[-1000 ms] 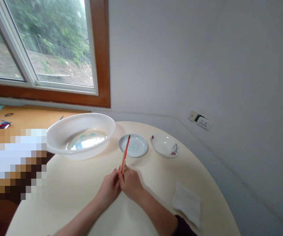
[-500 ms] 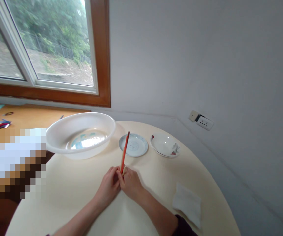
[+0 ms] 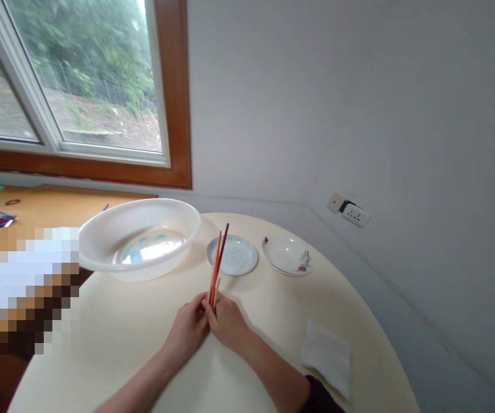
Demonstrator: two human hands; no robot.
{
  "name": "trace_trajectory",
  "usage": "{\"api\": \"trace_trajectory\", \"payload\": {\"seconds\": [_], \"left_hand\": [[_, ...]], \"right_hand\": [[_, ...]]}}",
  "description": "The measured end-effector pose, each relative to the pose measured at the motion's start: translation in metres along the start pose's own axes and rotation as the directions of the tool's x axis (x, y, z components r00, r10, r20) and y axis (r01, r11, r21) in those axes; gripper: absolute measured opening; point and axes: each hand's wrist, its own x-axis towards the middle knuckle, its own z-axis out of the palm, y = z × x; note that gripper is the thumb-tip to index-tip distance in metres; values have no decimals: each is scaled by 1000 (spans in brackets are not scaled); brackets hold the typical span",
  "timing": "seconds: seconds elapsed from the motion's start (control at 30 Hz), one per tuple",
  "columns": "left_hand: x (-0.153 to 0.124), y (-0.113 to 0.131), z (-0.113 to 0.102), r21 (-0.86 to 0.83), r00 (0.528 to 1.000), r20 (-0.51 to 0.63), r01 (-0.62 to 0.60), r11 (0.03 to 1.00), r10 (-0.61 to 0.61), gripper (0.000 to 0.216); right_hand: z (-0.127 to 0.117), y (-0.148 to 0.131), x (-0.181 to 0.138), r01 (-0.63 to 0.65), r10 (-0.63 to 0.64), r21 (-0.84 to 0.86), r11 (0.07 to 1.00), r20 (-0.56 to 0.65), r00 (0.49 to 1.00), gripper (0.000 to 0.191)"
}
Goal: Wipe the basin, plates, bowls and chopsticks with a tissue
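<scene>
Together, my left hand (image 3: 192,321) and my right hand (image 3: 228,322) grip a bundle of chopsticks (image 3: 217,267) above the near middle of the round table. Orange, dark brown and pale sticks rise out of the closed fingers, leaning slightly right at the top. The lower ends are hidden in my hands. Behind the sticks lies a pale blue plate (image 3: 241,261). To its right are stacked white dishes (image 3: 288,255) with red and dark painted motifs.
A large translucent plastic basin (image 3: 139,268) stands at the back left of the cream table (image 3: 113,338). A white cloth (image 3: 327,358) lies at the right. Beyond the table are a wooden desk (image 3: 66,201), a window and a wall socket (image 3: 356,215).
The chopsticks' tops have spread apart, with the dark one higher and to the right. More of the pale sticks shows above my fingers. My hands stay nearly in place.
</scene>
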Motion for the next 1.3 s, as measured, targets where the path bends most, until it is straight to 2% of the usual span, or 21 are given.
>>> {"api": "trace_trajectory", "payload": {"seconds": [0.23,0.37,0.47,0.67,0.8,1.0,1.13,1.3], "left_hand": [[0,0,3,-14,1000,-21,-16,1000,15,32],[-1,5,0,-132,990,-81,-122,984,112,43],[-1,7,-4,-220,984,-119,-159,963,135,41],[0,7,-4,-272,986,-157,-102,957,60,26],[1,7,-4,-279,978,-208,-83,957,24,25],[4,21,-10,-389,965,-206,71,919,-161,37],[2,23,-12,-356,951,-264,57,933,-159,37],[-2,18,-10,-263,921,-366,36,964,-134,36]], "right_hand": [[1,2,0,-8,11,110,994,-28,1000,25],[1,3,-1,-27,44,217,976,-74,996,26],[1,3,-2,-20,41,199,980,-99,994,23],[2,-1,-4,121,-108,117,986,-113,988,23],[1,-3,-4,201,-197,65,978,-61,979,25],[-1,-4,-6,128,-125,-23,992,90,988,27],[-1,-5,-7,116,-116,5,993,135,984,21],[-2,-7,-7,66,-75,90,994,102,992,20]]}}
